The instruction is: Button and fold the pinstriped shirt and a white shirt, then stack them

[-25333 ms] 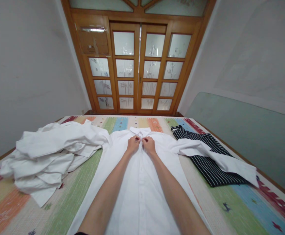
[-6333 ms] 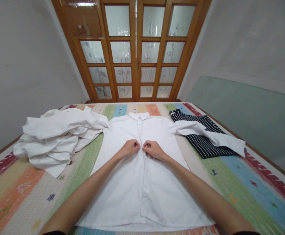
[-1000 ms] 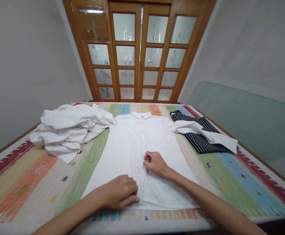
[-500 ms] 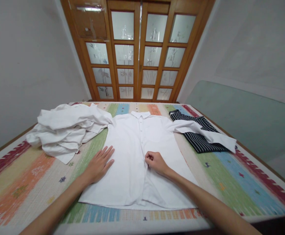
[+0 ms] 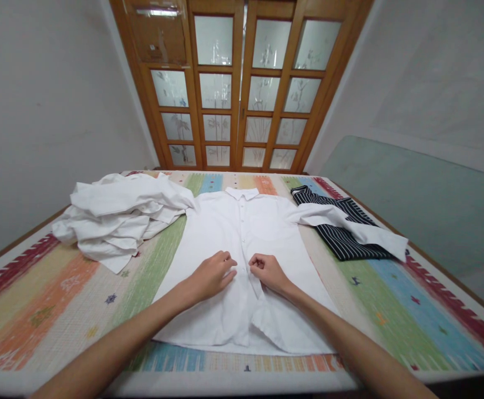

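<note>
A white button-up shirt (image 5: 208, 233) lies spread front side up, its collar pointing away from me. My right hand (image 5: 268, 271) is closed in a pinch on the front edge of the shirt, just right of the button line, and the cloth lifts a little there. Beside it, over the left front of the shirt, my left hand (image 5: 214, 275) has its fingers bent and apart, with nothing visible in them. Below my hands the two front edges part near the hem.
Crumpled white clothes (image 5: 112, 213) are heaped at the left, touching the shirt's left sleeve area. A black striped garment (image 5: 341, 244) lies at the right under the other sleeve. A patterned cloth (image 5: 75, 310) covers the table. Wooden glazed doors (image 5: 242, 111) stand beyond.
My left hand has moved right from lying flat on the shirt's left side to beside my right hand. The right hand keeps its pinch; the shirt's lower front edge has folded open more.
</note>
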